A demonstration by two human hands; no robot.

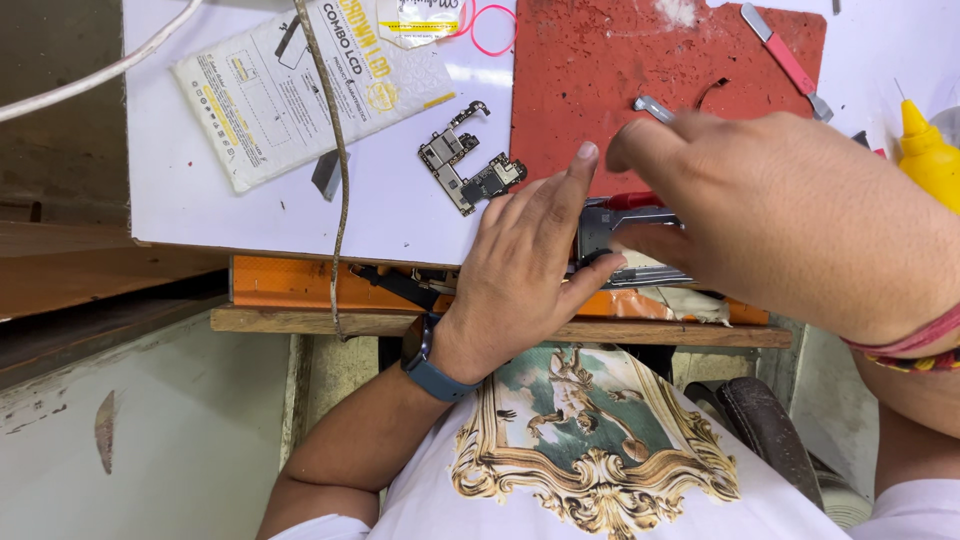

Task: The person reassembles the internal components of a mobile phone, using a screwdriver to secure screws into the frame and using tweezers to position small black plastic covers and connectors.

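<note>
- We see one opened phone body (625, 245), grey metal, lying at the near edge of the white board (200, 180), between the two hands.
- Left hand (525, 270): open and flat, fingers spread, thumb touching the left edge of the phone body; palm rests beside it. It pins rather than clamps.
- Right hand (790, 215): hovers over the right part of the phone body, fingers curled downward. A red-handled tool (632, 200) shows just under the fingers; we cannot tell whether the hand grips it.
- Count: one circuit board (468, 160) on the white board, just left of the left index finger, not touching it.
- One red mat (620, 70) beyond the hands, with one small metal piece (652, 106) and one thin curved wire (712, 90) on it.
- One pink-handled metal tool (788, 60) at the mat's far right corner.
- One white printed packet (300, 85), one pink rubber band (492, 28).
- One yellow bottle (930, 155) at the right edge; contents not visible.
</note>
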